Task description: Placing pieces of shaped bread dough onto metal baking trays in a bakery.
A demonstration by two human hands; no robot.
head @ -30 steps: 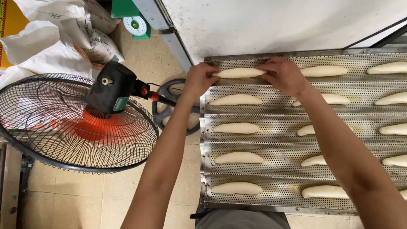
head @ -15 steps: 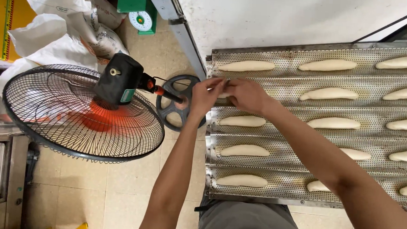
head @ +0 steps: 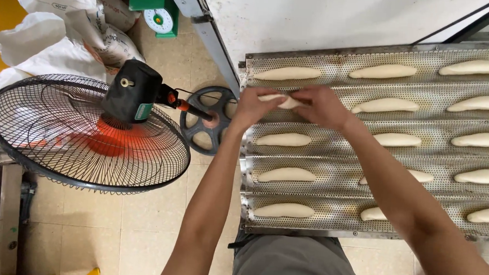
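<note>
Both hands, left [head: 255, 106] and right [head: 324, 106], pinching dough [head: 282, 100] near tray's [head: 345, 88] left edge; uneven pull could misshape it.

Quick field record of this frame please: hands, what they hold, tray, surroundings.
left hand: pinches the left end of a dough piece
right hand: grips the same piece's right end
dough piece: pale, elongated, in the second channel from the top
tray: perforated metal, five channels, shaped dough pieces lying in rows
fan: black wire cage, orange blades, left of tray
scale: green, on floor, top left
sacks: white, top left
</note>
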